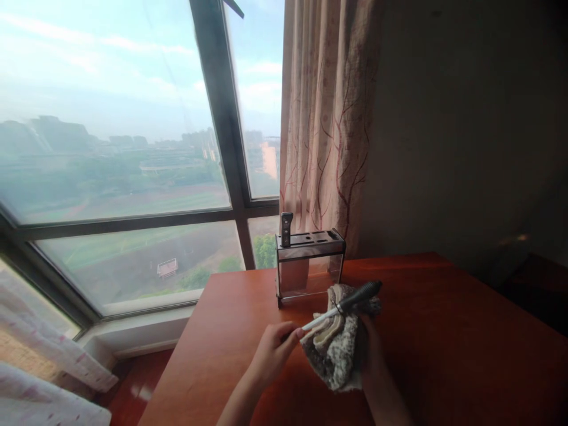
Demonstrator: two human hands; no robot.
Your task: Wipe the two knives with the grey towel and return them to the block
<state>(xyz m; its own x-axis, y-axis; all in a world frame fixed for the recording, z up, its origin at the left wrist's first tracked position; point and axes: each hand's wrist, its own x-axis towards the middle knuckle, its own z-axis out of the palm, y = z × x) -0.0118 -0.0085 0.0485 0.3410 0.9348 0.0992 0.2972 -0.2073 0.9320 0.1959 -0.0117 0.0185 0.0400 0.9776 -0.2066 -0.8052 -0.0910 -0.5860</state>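
My left hand (279, 346) is closed, its thumb and fingers pinching the tip end of a honing steel (317, 320). The slim silver rod slants up to the right and ends in a black ribbed handle (364, 294). Bunched under and around the rod is a grey and cream cloth (341, 349), its lower part hanging down over the table. My right hand (371, 349) grips this cloth from the right side, with most of its fingers hidden behind the folds. Both hands are above the table, close to its middle.
A knife block (310, 248) with clear sides stands beyond my hands, one black-handled knife (286, 229) upright in its left end. The reddish wooden table (235, 319) spreads around it. Behind are a large window (119, 148) and a patterned curtain (328, 130).
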